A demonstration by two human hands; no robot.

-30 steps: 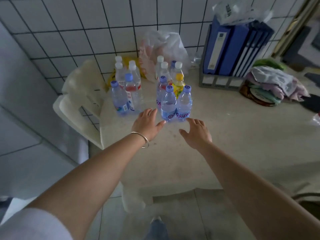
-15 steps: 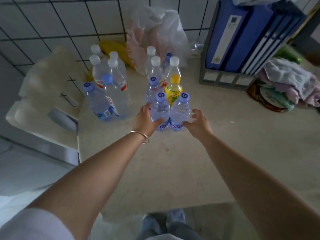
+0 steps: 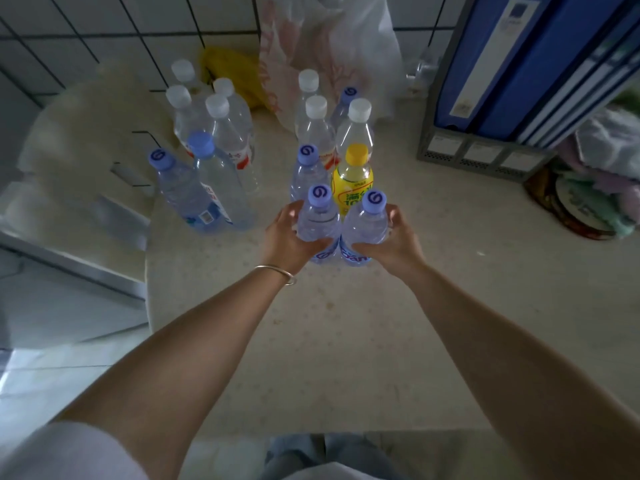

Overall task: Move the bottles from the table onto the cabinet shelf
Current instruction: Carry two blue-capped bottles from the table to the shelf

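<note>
A: Where do things stand?

B: The left hand [image 3: 289,233] has its grip wrapped round one clear plastic bottle with a lilac cap [image 3: 319,220]; the right hand [image 3: 389,237] grips its twin [image 3: 367,223], both at the worktop's [image 3: 346,341] centre.

A: Advice?

B: Lift straight up; the yellow-capped yellow drink bottle [image 3: 353,178] stands touching at twelve o'clock and might topple.

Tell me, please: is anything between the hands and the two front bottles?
Nothing visible is. The left hand already grips the left front bottle and the right hand grips the right front bottle. The cabinet shelf is not in view.
</note>
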